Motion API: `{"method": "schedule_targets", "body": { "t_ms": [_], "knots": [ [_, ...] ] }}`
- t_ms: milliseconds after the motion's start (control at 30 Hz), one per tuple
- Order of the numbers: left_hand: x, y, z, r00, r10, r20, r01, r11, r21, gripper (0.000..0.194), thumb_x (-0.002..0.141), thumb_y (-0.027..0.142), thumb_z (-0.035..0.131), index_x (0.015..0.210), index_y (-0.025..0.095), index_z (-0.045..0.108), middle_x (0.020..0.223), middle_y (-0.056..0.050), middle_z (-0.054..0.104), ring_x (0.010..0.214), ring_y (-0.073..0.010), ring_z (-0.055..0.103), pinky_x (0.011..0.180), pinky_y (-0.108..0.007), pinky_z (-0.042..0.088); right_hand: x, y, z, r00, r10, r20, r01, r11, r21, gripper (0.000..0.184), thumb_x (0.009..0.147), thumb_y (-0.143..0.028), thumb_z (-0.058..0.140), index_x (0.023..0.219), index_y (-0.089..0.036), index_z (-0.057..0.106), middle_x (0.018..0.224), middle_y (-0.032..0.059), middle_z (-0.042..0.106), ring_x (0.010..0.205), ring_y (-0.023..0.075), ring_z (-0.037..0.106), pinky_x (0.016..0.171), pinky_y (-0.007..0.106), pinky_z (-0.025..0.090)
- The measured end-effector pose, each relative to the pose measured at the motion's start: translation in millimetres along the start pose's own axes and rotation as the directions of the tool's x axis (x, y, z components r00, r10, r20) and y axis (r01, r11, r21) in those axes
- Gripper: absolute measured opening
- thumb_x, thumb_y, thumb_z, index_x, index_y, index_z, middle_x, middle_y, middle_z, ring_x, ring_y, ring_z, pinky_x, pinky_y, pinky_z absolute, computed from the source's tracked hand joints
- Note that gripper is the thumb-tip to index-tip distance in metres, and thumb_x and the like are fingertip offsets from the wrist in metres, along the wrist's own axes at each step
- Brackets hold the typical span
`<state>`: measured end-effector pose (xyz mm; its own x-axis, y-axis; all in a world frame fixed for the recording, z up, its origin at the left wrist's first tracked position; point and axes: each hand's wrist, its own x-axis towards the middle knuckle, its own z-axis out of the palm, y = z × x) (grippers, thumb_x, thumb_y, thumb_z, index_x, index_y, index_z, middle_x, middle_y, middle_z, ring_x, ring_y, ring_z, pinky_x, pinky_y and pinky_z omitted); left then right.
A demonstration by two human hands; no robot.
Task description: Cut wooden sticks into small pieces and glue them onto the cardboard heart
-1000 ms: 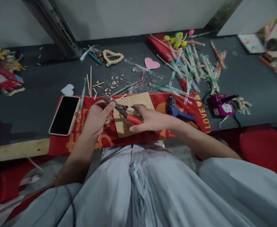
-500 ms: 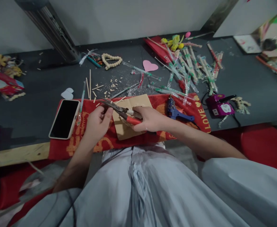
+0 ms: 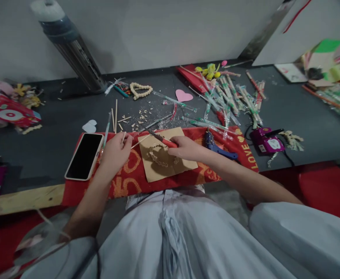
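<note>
My right hand (image 3: 187, 148) is closed around the red-handled pliers (image 3: 163, 139), whose dark jaws point left over the cardboard. In a pinch, my left hand (image 3: 117, 152) holds a thin wooden stick (image 3: 124, 137), of which only a short end shows. A longer wooden stick (image 3: 139, 142) lies between the hands, one end over the cardboard. Below the pliers, a heart-like outline of small wooden pieces (image 3: 156, 158) rests on the brown cardboard sheet (image 3: 152, 174); my right hand partly covers it. Under these is a red and orange cloth (image 3: 129, 190).
A phone (image 3: 84, 157) lies left, a blue glue gun (image 3: 216, 147) right. Beyond are cut stick bits (image 3: 141, 116), a finished-looking beaded heart (image 3: 141, 91), a pink paper heart (image 3: 183, 95) and wrapped sticks (image 3: 230, 93). A purple device (image 3: 267, 140) stands right, a tall bottle (image 3: 74, 50) back left.
The pliers' handles have closed together, and my right hand has moved slightly right, uncovering more of the wooden outline. My left hand has drawn apart from the jaws. The view has tilted up a little.
</note>
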<state>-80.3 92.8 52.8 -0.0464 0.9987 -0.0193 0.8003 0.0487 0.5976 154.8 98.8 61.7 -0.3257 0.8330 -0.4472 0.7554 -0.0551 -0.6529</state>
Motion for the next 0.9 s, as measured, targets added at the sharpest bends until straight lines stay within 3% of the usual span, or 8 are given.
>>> {"method": "schedule_targets", "body": {
  "t_ms": [133,267,367,500,633,733,900],
  "knots": [
    [18.5,2.3,-7.9,0.997,-0.011,0.079,0.012,1.0,-0.018,0.016,0.078,0.03,0.05,0.085,0.019,0.06,0.073,-0.001,0.062,0.061,-0.0145,0.052,0.057,-0.024,0.034,-4.1,4.2,0.6,1.0,0.013,-0.008,-0.014,0.999,-0.051,0.02,0.07,-0.039,0.052,0.073,-0.02,0.049,0.071,0.002,0.057,0.062,0.0153,0.05,0.052,0.025,0.032],
    [18.1,12.8,-3.5,0.984,-0.012,0.175,0.048,0.978,-0.205,0.02,0.074,0.027,0.052,0.088,0.017,0.063,0.073,-0.001,0.063,0.064,-0.0145,0.055,0.058,-0.022,0.037,-9.3,9.0,1.0,0.997,0.036,-0.071,-0.035,0.999,0.014,0.021,0.072,-0.04,0.05,0.073,-0.02,0.048,0.071,0.001,0.055,0.062,0.0141,0.049,0.052,0.025,0.03],
    [6.0,28.1,8.7,0.963,0.061,0.261,0.054,0.91,-0.411,0.019,0.075,0.032,0.054,0.08,0.016,0.062,0.065,0.001,0.058,0.058,-0.0115,0.05,0.054,-0.021,0.035,-12.1,8.1,5.5,0.99,0.045,-0.131,-0.028,0.991,0.128,0.024,0.072,-0.042,0.052,0.074,-0.019,0.047,0.071,0.0001,0.053,0.064,0.0139,0.048,0.055,0.025,0.032],
    [-8.8,48.4,27.8,0.917,0.193,0.349,0.052,0.81,-0.584,0.031,0.08,0.043,0.051,0.065,0.016,0.053,0.056,0.004,0.046,0.048,-0.0072,0.035,0.048,-0.02,0.028,-10.7,1.9,19.2,0.979,0.052,-0.198,0.011,0.952,0.305,0.032,0.074,-0.051,0.05,0.077,-0.02,0.046,0.07,-0.0013,0.05,0.066,0.0137,0.047,0.059,0.026,0.034],
    [-14.1,57.5,37.5,0.932,0.204,0.299,0.045,0.755,-0.654,0.034,0.077,0.047,0.057,0.065,0.017,0.047,0.057,0.005,0.046,0.048,-0.0064,0.035,0.047,-0.019,0.028,-5.8,-2.6,31.5,0.962,0.028,-0.27,0.084,0.915,0.395,0.036,0.079,-0.054,0.04,0.074,-0.02,0.047,0.079,0.0019,0.054,0.08,0.0171,0.05,0.074,0.03,0.038],
    [-17.6,58.7,34.5,0.943,0.18,0.28,0.056,0.744,-0.666,0.037,0.077,0.049,0.058,0.064,0.018,0.044,0.056,0.005,0.044,0.048,-0.0058,0.036,0.045,-0.019,0.027,-4.7,-2.7,33.8,0.96,-0.029,-0.279,0.152,0.89,0.431,0.034,0.083,-0.051,0.034,0.075,-0.021,0.049,0.087,0.004,0.058,0.091,0.0194,0.051,0.083,0.032,0.037],
    [-24.6,58.2,20.8,0.928,0.141,0.344,0.143,0.717,-0.682,0.04,0.077,0.054,0.059,0.069,0.017,0.046,0.056,0.005,0.045,0.045,-0.0046,0.035,0.042,-0.018,0.026,-13.8,-1.9,31.4,0.977,-0.036,-0.209,0.122,0.901,0.416,0.025,0.082,-0.043,0.035,0.072,-0.022,0.045,0.074,0.0003,0.051,0.076,0.0171,0.049,0.072,0.03,0.038]
  ]
}}
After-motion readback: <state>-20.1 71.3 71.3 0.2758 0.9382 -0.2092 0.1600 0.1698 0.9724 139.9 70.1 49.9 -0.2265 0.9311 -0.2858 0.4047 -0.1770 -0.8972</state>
